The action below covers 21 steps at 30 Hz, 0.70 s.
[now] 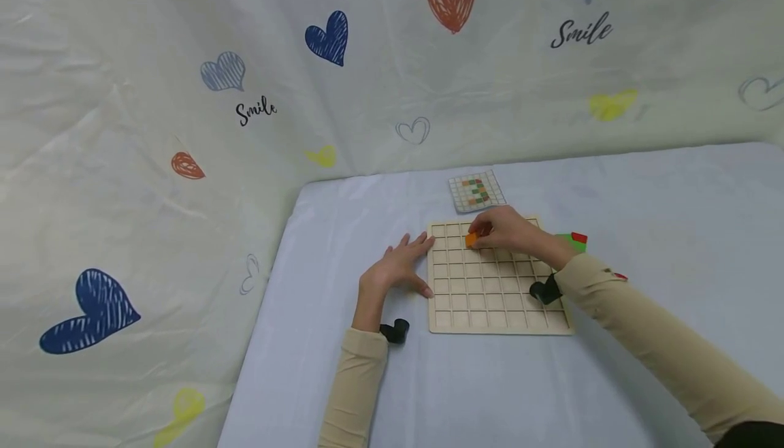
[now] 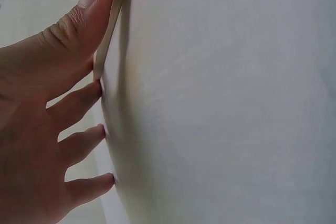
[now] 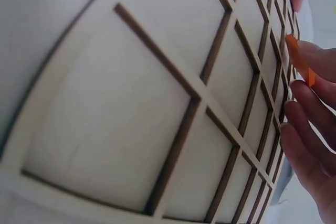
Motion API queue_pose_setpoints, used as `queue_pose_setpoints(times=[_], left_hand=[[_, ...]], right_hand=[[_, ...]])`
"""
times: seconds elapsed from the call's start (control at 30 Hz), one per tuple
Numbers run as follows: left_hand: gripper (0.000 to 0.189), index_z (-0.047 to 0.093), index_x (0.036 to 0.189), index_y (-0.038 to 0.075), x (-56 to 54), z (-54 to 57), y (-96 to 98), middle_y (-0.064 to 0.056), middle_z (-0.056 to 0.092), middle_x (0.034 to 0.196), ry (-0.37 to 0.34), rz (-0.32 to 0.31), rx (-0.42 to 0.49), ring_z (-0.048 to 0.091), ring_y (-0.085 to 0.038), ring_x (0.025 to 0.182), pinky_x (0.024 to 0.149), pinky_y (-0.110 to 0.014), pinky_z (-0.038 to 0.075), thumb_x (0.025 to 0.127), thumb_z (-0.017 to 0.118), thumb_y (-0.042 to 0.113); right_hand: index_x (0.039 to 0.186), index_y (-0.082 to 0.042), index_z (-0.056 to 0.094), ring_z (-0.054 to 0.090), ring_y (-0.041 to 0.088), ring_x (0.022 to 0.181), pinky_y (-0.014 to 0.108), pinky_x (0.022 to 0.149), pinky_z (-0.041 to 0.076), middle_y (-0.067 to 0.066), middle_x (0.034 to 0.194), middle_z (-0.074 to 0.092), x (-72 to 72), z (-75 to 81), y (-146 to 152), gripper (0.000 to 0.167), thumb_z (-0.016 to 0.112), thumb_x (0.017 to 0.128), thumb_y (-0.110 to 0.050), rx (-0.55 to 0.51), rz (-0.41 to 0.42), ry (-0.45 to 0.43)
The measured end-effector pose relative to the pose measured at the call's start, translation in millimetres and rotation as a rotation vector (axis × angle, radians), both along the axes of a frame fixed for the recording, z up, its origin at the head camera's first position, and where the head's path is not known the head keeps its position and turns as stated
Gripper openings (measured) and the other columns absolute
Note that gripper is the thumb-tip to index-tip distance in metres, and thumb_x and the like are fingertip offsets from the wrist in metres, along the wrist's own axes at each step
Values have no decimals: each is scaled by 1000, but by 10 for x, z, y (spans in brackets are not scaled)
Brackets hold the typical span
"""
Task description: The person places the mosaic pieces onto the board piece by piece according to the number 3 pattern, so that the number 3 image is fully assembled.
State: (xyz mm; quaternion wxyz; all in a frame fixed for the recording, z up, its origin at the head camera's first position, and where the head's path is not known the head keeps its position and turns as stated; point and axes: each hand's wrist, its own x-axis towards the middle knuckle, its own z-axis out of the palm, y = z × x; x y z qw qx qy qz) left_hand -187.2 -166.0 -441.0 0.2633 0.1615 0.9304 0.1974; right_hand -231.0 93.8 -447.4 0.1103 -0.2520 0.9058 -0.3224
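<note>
A wooden grid board (image 1: 484, 301) with raised square cells lies flat on the white table. My right hand (image 1: 503, 229) is over the board's upper part, pinching a small orange block (image 1: 471, 240) between thumb and fingers. In the right wrist view the orange block (image 3: 300, 60) sits right at the grid's raised lines. My left hand (image 1: 397, 267) is spread at the board's left edge, fingers apart and fairly straight. In the left wrist view its thumb (image 2: 79, 24) lies along the board's side, while other fingertips touch the tablecloth.
Behind the board lies a pattern card (image 1: 476, 191) with orange and green squares on a printed grid. Green and red blocks (image 1: 577, 241) stand right of the board, partly hidden by my right arm. A white curtain (image 1: 367, 94) printed with hearts hangs behind the table.
</note>
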Motion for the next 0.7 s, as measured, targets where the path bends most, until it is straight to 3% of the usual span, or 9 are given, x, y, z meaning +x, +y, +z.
queue_pose_setpoints(times=[0.7], left_hand=[[113, 27, 165, 22, 21, 4, 43, 5, 16, 173, 15, 40, -11, 4, -25, 162, 131, -48, 10, 74, 94, 26]], right_hand=[[101, 2, 77, 65, 20, 80, 40, 74, 58, 10, 91, 73, -49, -111, -66, 19, 81, 84, -5, 63, 27, 90]])
